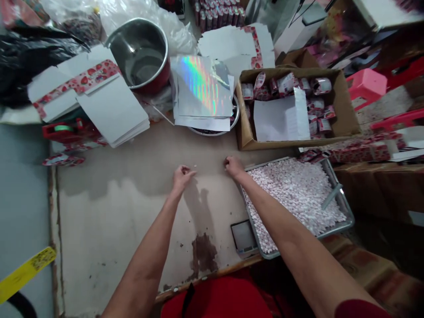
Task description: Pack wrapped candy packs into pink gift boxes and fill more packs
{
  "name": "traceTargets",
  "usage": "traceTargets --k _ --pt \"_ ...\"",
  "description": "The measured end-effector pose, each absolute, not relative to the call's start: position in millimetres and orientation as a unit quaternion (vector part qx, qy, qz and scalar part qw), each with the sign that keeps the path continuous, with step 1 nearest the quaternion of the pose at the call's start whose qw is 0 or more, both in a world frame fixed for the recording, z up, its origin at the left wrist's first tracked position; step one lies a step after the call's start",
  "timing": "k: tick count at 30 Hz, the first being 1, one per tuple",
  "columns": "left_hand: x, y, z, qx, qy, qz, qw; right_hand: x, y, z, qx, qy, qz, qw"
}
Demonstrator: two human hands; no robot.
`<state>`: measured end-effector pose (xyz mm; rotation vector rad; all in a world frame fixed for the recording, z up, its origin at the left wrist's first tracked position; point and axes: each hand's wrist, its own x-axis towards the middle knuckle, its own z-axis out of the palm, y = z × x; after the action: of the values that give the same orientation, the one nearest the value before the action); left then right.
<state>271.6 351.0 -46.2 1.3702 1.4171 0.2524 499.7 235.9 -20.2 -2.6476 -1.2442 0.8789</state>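
1. Two bare hands, both low over a pale tabletop (119,212), well inside its edges and a little apart from each other.
2. One left hand (182,175): thumb and forefinger drawn close together, a tiny pale piece (195,166) at their tips; whether it is gripped, I cannot tell from here.
3. One right hand (233,167): fingers curled inward, contents hidden; cannot tell whether anything is held. Its forearm passes over the tray.
4. One metal tray (338,228), at the table's right, heaped with small pale pink-white pellets (291,190).
5. One grey flat-handled tool (331,197), lying tilted in the pellets.
6. One dark-framed phone-like object (244,236), just beside the tray's left edge.
7. One cardboard box (345,106), behind the tray, holding pink-printed containers (321,86) and white paper.
8. One shiny holographic sheet (205,88), on papers laid over a round metal bowl (212,133).
9. One deep metal pot (142,57), red outside, left of the sheet.
10. One stack of white cards (114,110), nearest the pot, above a red tape dispenser (61,132).
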Motion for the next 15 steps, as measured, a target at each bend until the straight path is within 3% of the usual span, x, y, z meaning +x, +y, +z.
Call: traceTargets --k 3,7,10,15 --pt "275.9 325.7 -51.2 0.705 0.593 0.007 0.388 482.3 258.1 -27.9 -0.847 -0.428 0.305 0.079" --pt "270.5 311.4 -57.6 0.783 0.540 -0.043 0.306 453.3 294.8 -36.0 -0.824 -0.466 0.301 0.114" --pt "261.2 309.2 -61.7 0.778 0.529 -0.015 0.337 441.3 310.0 -40.4 -0.780 -0.523 0.323 0.116" --pt "237.3 307.3 -61.1 0.578 0.603 0.116 0.537 437.7 311.1 -41.7 -0.730 -0.574 0.356 0.104"
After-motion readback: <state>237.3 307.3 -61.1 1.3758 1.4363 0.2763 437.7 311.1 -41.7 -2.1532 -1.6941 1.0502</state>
